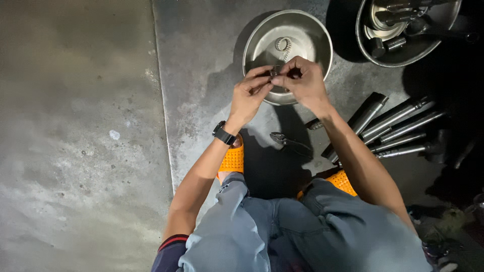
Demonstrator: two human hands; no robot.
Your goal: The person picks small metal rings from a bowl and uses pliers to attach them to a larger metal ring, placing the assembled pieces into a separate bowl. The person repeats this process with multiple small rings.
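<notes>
Both hands meet over the near rim of a steel bowl (287, 48). The left hand (249, 95) has its fingers curled in, with thumb and forefinger pinched on a small dark metal part (275, 71). The right hand (305, 80) closes on the same part from the other side, fingertips bunched tightly around it. The part is held in the air between the two hands, just above the bowl's edge; it is too small and too covered to tell its exact shape. A black watch (224, 133) sits on the left wrist.

Inside the bowl, well behind the fingers, lies a small toothed metal ring (283, 44) with a short length of chain trailing from it. The bowl rests on a grey concrete floor (80, 126).

Below the hands, between the knees, a pair of dark pliers (290, 142) lies on the floor. To the right, several long metal shafts (398, 128) lie side by side, fanned out. The person squats in grey trousers and orange slippers (233, 157). At top right, a second, larger metal bowl (403, 30) holds assorted dark parts.
</notes>
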